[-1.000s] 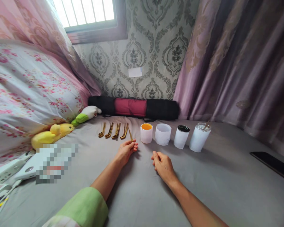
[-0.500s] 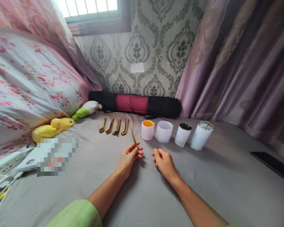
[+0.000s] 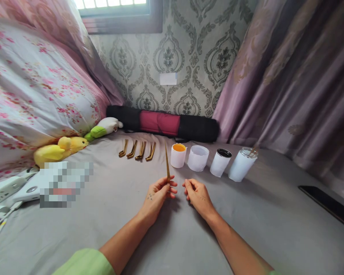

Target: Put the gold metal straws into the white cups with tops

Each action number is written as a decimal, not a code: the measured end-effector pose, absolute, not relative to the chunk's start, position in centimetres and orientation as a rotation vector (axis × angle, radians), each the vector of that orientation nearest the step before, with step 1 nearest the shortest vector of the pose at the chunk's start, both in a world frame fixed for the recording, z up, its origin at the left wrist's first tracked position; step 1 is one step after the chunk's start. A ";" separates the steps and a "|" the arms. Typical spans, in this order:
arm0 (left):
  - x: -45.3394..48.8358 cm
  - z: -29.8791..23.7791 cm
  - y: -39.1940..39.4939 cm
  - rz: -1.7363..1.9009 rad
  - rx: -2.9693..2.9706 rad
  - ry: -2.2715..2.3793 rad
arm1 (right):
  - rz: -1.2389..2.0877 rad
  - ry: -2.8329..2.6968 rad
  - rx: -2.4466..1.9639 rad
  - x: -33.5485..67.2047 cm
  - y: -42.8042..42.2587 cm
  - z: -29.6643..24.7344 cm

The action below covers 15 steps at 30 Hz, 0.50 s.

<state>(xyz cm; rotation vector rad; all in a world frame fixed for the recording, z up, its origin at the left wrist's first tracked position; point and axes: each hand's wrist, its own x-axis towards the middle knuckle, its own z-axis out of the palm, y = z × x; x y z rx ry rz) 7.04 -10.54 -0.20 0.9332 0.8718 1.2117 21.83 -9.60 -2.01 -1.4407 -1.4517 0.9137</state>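
Left fingers: gold tweezers pinched | right fingers: curled, seemingly empty | likely light, stiff; best held by broad end

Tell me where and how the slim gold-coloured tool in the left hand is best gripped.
Probably low, on the broader end of the gold-coloured tool, where the left hand pinches it, coming from the person's side. It narrows to a thin tip pointing away from the hand, so a low pinch should keep the fingers clear of it. The hand hides the lowest part.
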 end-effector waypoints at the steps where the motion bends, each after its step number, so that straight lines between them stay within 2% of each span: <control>1: 7.1 -0.1 -10.7 1.192 0.954 0.873 | 0.921 -1.450 -1.432 21.8 -9.6 -2.0; 15: 7.7 0.1 -11.4 1.084 1.235 0.910 | 1.085 -1.345 -1.335 21.9 -9.7 -1.3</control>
